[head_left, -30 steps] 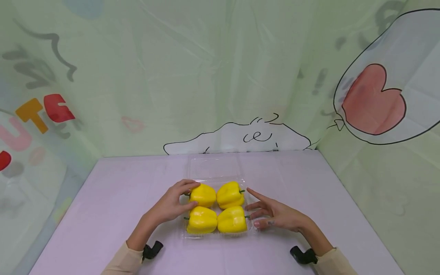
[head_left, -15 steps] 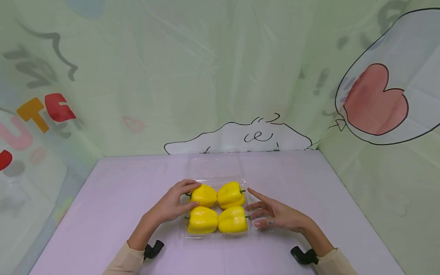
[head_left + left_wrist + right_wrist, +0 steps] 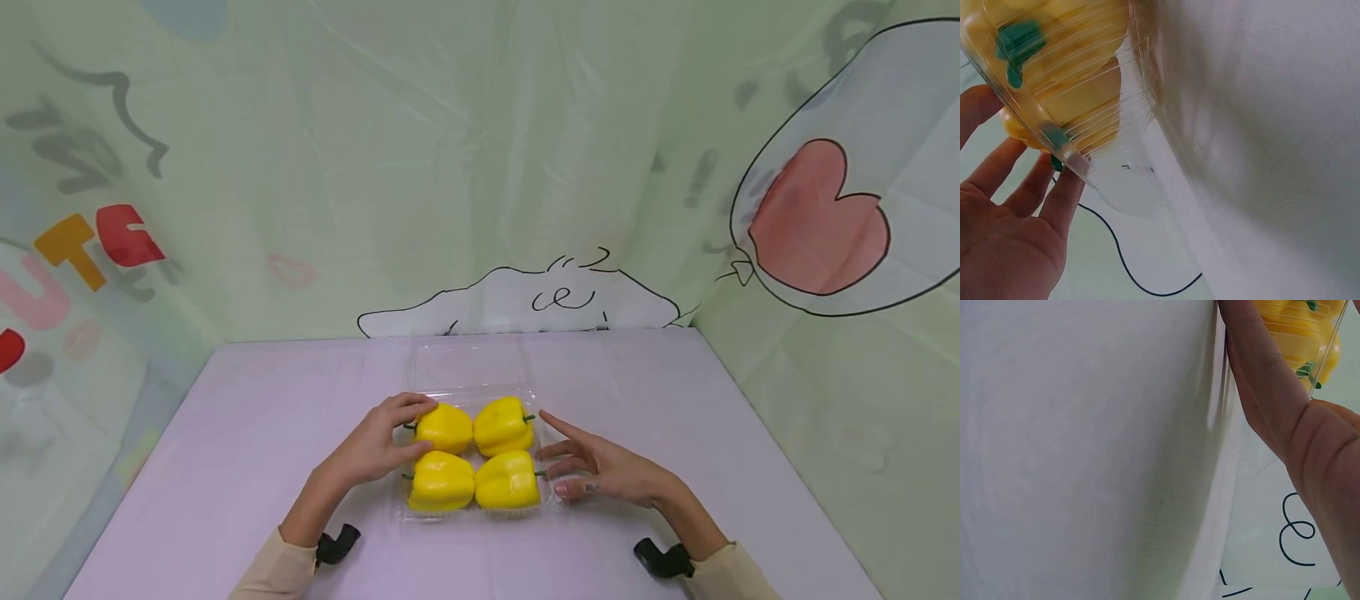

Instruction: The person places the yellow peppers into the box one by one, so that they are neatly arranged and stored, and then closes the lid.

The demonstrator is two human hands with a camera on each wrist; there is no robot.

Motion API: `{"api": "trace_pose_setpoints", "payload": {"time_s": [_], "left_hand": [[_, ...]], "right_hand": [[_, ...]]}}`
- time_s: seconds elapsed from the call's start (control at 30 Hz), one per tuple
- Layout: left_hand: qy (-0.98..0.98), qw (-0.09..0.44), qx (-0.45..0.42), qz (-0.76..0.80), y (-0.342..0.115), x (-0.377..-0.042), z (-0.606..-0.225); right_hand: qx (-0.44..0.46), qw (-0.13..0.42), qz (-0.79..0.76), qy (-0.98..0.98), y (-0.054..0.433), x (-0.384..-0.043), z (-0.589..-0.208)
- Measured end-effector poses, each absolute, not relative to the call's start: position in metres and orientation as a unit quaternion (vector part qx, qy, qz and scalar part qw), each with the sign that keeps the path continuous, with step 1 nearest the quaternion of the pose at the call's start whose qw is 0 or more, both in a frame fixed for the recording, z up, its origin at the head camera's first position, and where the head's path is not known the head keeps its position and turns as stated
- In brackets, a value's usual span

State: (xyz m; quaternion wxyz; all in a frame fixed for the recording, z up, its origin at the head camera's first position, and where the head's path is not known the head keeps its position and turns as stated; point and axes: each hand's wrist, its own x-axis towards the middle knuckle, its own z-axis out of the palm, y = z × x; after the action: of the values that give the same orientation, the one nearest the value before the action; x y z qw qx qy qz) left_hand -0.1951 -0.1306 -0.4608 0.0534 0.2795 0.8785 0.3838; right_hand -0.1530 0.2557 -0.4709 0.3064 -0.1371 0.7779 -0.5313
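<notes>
Several yellow bell peppers with green stems lie in two rows inside a clear plastic clamshell box [image 3: 423, 517], its lid [image 3: 468, 367] laid back behind it. My left hand [image 3: 375, 446] holds the back-left bell pepper [image 3: 444, 428], fingertips on its far side and thumb on its near side. In the left wrist view, fingers of that hand [image 3: 1010, 231] also lie against the box's rim and wall. Beside the box's right wall rests my right hand [image 3: 611, 471], fingers spread and relaxed, near the back-right pepper [image 3: 502, 425] and front-right pepper [image 3: 508, 481]. The front-left pepper [image 3: 441, 482] sits below my left thumb.
The box stands on a pale lilac table [image 3: 300, 375]. Printed green fabric walls [image 3: 412, 167] enclose its back and sides. A black wrist strap device sits on each forearm [image 3: 337, 544]. A dark cable [image 3: 1119, 250] shows in the left wrist view.
</notes>
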Motion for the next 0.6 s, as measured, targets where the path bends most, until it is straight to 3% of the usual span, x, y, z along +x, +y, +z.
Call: {"api": "trace_pose_setpoints", "payload": {"time_s": [0.6], "left_hand": [[0.885,0.070,0.249,0.388,-0.1274,-0.1951,-0.4586]], "right_hand": [[-0.138,0.308,-0.538,0.772,0.2551,-0.1536,-0.4683]]}}
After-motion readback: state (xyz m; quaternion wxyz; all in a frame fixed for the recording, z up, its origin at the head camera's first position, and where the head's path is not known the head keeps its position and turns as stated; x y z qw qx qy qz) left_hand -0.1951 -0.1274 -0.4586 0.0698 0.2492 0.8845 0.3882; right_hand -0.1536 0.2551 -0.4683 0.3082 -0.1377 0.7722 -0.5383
